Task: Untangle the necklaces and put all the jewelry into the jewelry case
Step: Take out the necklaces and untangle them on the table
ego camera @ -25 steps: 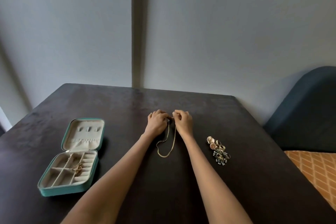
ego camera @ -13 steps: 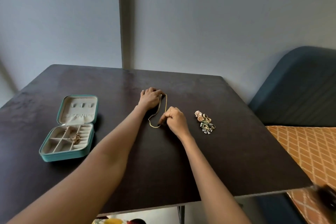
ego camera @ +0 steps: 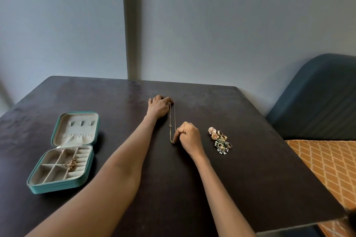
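Nearest, at lower left, the open jewelry case point(ego camera: 63, 159) already holds some gold pieces. Mid-frame, the right hand point(ego camera: 187, 136) pinches the necklace point(ego camera: 172, 121) at its near end on the worktop point(ego camera: 250, 169); the left hand point(ego camera: 159, 107), farther up, grips its far end, stretching the chain straight. Judged: untangling nearly done; next, carry it to the case. Rings and earrings point(ego camera: 220, 140) wait right of centre. No writing is legible.

A dark table point(ego camera: 250, 159) stands against a plain grey-blue wall point(ego camera: 231, 25) with a vertical pillar edge point(ego camera: 133, 25). At right sit a dark blue chair back point(ego camera: 317, 98) and an orange diamond-patterned cushion point(ego camera: 327, 163).
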`<state>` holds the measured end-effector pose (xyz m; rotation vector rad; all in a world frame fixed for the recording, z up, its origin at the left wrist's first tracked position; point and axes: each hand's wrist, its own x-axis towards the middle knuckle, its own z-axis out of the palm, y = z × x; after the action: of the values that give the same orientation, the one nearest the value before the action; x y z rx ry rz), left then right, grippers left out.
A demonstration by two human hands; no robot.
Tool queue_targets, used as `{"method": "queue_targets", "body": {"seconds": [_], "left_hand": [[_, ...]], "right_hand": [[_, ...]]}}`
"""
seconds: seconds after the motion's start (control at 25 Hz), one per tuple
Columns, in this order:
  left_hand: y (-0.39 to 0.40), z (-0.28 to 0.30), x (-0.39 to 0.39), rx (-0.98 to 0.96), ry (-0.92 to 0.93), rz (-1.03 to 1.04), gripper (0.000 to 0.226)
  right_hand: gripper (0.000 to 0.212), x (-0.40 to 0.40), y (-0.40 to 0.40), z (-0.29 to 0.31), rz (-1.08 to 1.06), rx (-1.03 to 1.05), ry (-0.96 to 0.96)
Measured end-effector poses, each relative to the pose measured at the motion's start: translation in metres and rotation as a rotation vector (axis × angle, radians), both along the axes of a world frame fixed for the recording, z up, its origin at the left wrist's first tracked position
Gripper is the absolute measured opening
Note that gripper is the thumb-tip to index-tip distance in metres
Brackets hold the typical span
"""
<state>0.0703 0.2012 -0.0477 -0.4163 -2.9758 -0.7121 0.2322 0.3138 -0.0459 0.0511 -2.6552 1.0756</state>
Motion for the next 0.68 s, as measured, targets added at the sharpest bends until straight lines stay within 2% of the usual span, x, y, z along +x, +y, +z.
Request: {"method": "queue_targets", "body": {"seconds": [0.24,0.68], "left_hand": [[-0.003,-0.001,0.002,0.031,0.015,-0.006,0.035],[-0.005,0.001,0.005,0.133,0.061,0.037,0.032]], "right_hand": [[0.042,0.004,-0.003,0.002,-0.051,-0.041,0.013],[0.027,0.013,-0.004,0.005,-0.08,0.102,-0.038]]}}
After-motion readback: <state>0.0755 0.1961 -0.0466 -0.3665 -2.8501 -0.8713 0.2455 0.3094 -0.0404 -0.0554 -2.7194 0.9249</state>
